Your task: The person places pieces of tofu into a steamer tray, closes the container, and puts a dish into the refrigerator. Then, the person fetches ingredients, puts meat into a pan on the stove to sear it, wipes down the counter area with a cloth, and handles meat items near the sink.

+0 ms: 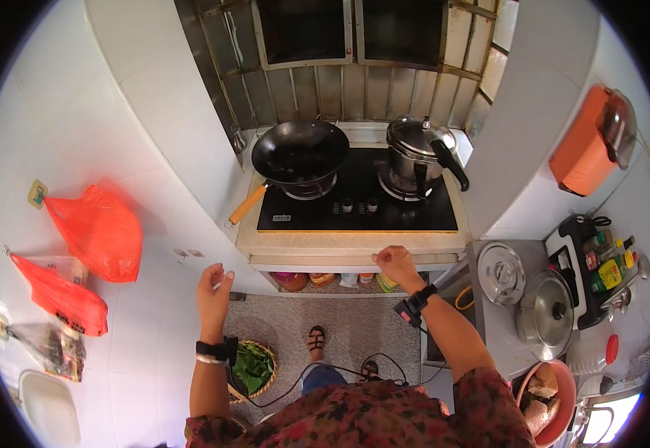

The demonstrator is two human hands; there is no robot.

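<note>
My left hand (pixel 215 288) is raised beside the white wall, its thumb apart from the loosely bent fingers and nothing visible in it. In front of the stove ledge is my right hand (pixel 396 266), fingers curled; their undersides are hidden. Beyond the hands lies a black glass gas cooktop (pixel 358 218) with two knobs. A dark wok (pixel 300 154) with a wooden handle (pixel 248 205) rests on the left burner, apparently without food. The right burner carries a lidded steel pressure cooker (pixel 414 154) with black handles.
Red plastic bags (pixel 103 235) hang on the left wall. A basket of leafy greens (pixel 253 367) stands on the floor near a trailing cable (pixel 280 392). On the right counter are a steel lid (pixel 501 273), a lidded pot (pixel 546 316), bottles (pixel 610 271) and a pink basin (pixel 565 397).
</note>
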